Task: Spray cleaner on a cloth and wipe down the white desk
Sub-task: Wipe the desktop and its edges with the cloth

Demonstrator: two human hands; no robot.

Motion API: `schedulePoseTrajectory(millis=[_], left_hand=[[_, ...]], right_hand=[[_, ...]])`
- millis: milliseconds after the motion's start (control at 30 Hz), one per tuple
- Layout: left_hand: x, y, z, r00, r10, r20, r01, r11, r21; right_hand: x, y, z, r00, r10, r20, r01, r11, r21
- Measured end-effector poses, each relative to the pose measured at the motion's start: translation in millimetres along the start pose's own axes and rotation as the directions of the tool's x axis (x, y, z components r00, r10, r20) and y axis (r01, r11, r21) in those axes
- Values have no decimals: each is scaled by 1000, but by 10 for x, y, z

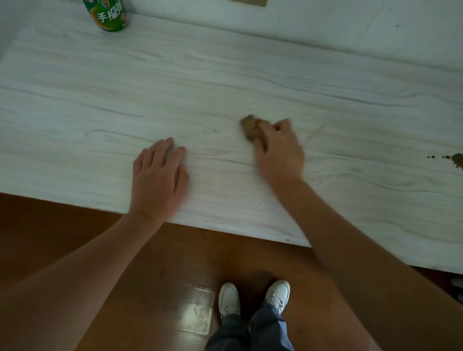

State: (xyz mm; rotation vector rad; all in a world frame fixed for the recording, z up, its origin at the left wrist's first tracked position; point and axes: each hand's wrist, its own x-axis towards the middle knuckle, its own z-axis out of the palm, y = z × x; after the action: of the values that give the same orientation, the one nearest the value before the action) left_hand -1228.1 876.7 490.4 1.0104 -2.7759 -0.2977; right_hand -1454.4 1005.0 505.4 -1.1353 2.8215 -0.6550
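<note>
The white desk with faint grey grain fills the upper half of the view. My right hand grips a small bunched brown cloth and holds it down on the desk near the middle; only the cloth's far end shows beyond my fingers. My left hand lies flat on the desk near its front edge, fingers straight, holding nothing. A green cleaner bottle stands at the far left back of the desk, its top cut off by the frame.
Brown specks and a smear of dirt lie on the desk at the right edge of view. A tan object shows at the top edge. Below the desk's front edge are a brown wooden floor and my white shoes.
</note>
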Motion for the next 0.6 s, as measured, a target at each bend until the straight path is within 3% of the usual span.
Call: schedulePoseTrajectory(millis=[100,200,267,300,400,500,600], left_hand=[[-2,4,2,1000,-12,-3,12,1000,-3],[4,23,-14,1000,-15,7,15,1000,3],[-3,44,-26,1000,-20,13,20,1000,-5],[-7,53,-29,1000,-25,14,25,1000,-13],[-18,72,-36,999,-36,22,37,999,-25],[-22,102,-65,998,-46,45,46,999,-12],[-19,174,-91,995,-75,70,74,997,13]], right_hand=[[-502,-391,88,948,-296,120,283,953,112],[-906,-358,40,799,-573,184,538,817,207],[-932,-118,-44,710,-675,199,635,737,231],[-873,34,-84,702,-685,196,649,728,220],[-470,539,-219,818,-563,118,552,826,113],[76,1149,-400,948,-317,-7,317,948,-6],[471,1734,-609,992,-62,-109,56,997,-57]])
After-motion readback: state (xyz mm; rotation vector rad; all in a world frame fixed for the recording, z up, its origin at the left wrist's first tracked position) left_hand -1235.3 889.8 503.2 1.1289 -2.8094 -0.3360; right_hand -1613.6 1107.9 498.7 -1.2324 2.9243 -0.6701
